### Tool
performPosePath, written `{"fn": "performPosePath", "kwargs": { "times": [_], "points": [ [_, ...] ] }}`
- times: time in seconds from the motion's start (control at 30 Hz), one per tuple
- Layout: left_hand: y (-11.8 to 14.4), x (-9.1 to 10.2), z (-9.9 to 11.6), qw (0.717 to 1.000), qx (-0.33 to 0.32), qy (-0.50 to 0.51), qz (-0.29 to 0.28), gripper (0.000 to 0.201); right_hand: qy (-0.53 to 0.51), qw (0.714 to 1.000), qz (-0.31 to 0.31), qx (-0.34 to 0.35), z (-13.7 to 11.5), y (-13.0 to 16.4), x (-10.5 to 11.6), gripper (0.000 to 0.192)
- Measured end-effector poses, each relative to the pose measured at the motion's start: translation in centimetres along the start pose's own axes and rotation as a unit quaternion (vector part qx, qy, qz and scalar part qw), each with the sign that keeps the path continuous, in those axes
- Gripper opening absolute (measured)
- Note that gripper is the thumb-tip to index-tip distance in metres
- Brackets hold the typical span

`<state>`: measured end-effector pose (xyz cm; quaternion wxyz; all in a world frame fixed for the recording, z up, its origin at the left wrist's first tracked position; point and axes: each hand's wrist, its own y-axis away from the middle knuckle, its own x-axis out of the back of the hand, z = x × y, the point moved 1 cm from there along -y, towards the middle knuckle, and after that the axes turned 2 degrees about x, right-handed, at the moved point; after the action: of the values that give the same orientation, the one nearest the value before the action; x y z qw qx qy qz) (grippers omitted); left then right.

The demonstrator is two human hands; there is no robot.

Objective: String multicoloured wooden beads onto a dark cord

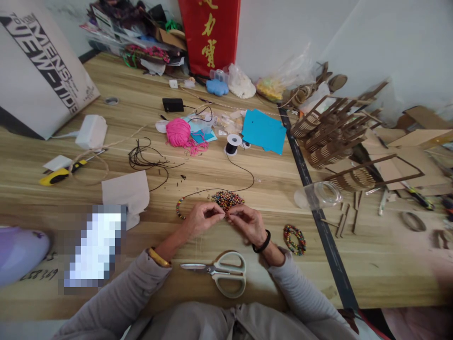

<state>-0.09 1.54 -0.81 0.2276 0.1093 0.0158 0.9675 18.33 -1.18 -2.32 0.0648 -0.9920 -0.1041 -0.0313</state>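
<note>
My left hand (202,219) is closed in a pinch, its fingertips nearly meeting those of my right hand (248,224). A string of colourful beads (180,208) on black cord curves behind the left hand, which seems to grip its end. My right thumb and finger also pinch together; whatever is between them is too small to make out. Just beyond the fingertips lies a pile of loose multicoloured beads (229,199). The black cord runs back to a white-ended spool (232,144). Scissors with cream handles (226,273) rest on the table in front of me.
A coiled bead bracelet (294,239) lies right of my right hand. Farther out are a clear plastic cup (316,194), blue sheets (264,131), pink yarn (178,132) and loose black cords (146,158). A yellow cutter (60,175) and a blurred-out phone (95,248) lie left.
</note>
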Motion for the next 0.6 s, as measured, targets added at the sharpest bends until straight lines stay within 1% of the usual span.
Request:
{"fn": "performPosePath", "kwargs": {
  "times": [0.23, 0.33, 0.6],
  "points": [
    [0.1, -0.05, -0.24, 1.0, -0.007, -0.018, -0.008, 0.015, -0.057, 0.998, -0.001, -0.033, -0.01, -0.16, -0.14, 0.024],
    [0.11, -0.06, -0.34, 1.0, -0.014, -0.02, -0.008, 0.015, -0.073, 0.997, -0.007, -0.039, 0.03, -0.21, -0.09, 0.024],
    [0.11, -0.06, -0.34, 1.0, -0.018, -0.02, -0.001, 0.014, -0.071, 0.997, -0.025, -0.035, -0.02, -0.27, 0.04, 0.024]
  ]
}}
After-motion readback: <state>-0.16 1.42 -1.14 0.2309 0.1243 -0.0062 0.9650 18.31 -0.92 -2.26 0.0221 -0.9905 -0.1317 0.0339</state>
